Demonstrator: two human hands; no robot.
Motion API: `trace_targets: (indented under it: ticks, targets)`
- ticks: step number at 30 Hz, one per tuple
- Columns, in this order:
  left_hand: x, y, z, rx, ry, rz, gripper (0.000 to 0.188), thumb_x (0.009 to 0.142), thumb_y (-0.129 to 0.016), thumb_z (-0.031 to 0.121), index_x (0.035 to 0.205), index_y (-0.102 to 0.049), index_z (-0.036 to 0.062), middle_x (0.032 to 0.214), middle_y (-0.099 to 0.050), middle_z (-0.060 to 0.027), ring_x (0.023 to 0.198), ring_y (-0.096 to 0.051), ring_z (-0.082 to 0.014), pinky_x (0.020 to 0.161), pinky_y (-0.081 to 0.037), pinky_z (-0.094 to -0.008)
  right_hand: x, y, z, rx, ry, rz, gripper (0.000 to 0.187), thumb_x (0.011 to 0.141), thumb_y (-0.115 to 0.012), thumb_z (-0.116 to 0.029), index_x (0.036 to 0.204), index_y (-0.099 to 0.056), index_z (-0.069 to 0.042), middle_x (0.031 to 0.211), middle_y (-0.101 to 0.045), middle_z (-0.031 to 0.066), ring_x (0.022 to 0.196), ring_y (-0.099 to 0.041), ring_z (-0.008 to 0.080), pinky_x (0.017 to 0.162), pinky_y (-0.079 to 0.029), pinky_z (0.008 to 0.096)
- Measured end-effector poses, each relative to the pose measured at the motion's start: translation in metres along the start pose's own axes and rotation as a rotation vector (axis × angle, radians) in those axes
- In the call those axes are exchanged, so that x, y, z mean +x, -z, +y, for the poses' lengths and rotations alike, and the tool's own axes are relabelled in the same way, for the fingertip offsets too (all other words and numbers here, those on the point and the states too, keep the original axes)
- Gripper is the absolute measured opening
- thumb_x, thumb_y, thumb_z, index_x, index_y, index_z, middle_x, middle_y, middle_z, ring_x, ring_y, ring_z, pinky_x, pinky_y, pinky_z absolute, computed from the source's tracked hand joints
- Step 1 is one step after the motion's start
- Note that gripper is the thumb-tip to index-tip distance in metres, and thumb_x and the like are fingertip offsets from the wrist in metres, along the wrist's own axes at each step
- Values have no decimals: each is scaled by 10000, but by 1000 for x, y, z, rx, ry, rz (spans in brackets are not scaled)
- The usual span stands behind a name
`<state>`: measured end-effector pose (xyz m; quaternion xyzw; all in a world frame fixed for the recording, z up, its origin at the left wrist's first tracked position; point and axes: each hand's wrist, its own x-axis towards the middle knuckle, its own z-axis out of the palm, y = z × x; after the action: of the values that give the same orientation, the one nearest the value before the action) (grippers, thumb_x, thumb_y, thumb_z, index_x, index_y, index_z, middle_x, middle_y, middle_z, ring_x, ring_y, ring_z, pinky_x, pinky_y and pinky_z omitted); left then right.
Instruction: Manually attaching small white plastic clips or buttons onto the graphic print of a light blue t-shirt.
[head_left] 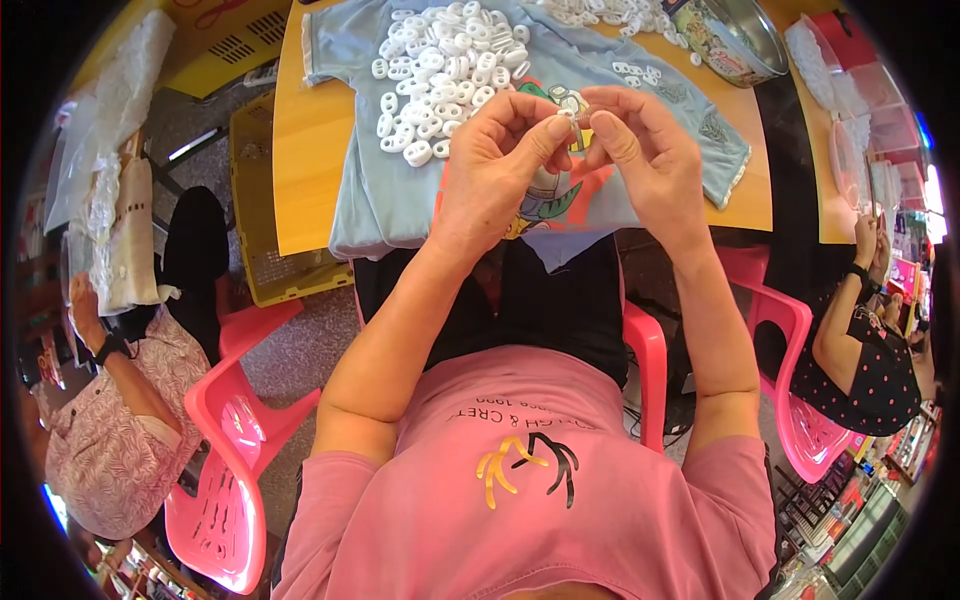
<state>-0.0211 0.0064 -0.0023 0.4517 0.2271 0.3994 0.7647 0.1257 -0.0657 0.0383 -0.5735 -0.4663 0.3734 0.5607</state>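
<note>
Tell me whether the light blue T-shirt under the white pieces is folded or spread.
Spread: the T-shirt lies across the table, sleeves extended to both sides.

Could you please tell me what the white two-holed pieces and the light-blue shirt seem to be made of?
White two-holed pieces: probably hard plastic, smooth-looking, given their uniform, rounded, moulded shapes. Light-blue shirt: matte, knit-like fabric, softly creased; exact fibre unclear.

1. Place type: small workshop.
2. Indicators: white plastic parts [455, 75] heaped on tabletop [300, 190]; yellow crate [245, 180] alongside; people [125, 430] at both sides; pink plastic chairs [240, 520].
3. Right rim: blurred; colourful goods [906, 276] possibly indicate adjoining shop space.
</note>
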Motion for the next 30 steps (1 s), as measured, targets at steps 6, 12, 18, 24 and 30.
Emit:
trace_targets:
  ticks: [6, 12, 18, 24, 30]
  targets:
    - [2, -3, 1, 38, -4, -25, 145, 923, -650, 131, 956, -602, -2, 800, -631, -15, 686, -568, -58, 621, -457, -208, 12, 17, -5, -639, 479, -109, 121, 903, -633, -54, 1004, -633, 13, 857, -625, 94, 694, -589, 176, 649, -478, 270]
    - [-4, -3, 4, 42, 80, -27, 124, 920, -652, 110, 945, -597, 1, 784, -622, -4, 673, -550, -45, 607, -444, -196, 17, 24, -11, -712, 554, -251, 74, 827, -634, 25, 886, -592, 18, 792, -566, 138, 675, -561, 317, 592, -453, 352]
    - [-6, -3, 3, 98, 52, -35, 116, 921, -656, 108, 940, -596, 10, 778, -618, 0, 681, -550, -40, 616, -440, -190, 16, 22, -8, -608, 483, -285, 42, 820, -621, 19, 843, -587, 12, 745, -552, 130, 659, -558, 314, 567, -438, 367]
    - [0, -6, 5, 103, 73, 18, 123, 929, -649, 117, 945, -595, 8, 811, -640, -23, 685, -561, -56, 626, -453, -202, 22, 19, 1, -557, 485, -215, 24, 852, -604, 3, 855, -583, 16, 758, -542, 124, 684, -556, 310, 597, -443, 378]
    - [4, -3, 3, -50, 60, -11, 121, 931, -641, 111, 959, -593, 3, 822, -650, -49, 673, -576, -89, 632, -467, -219, 26, 24, -6, -587, 530, -275, 56, 876, -588, -22, 915, -568, 14, 793, -529, 126, 691, -557, 330, 598, -446, 392]
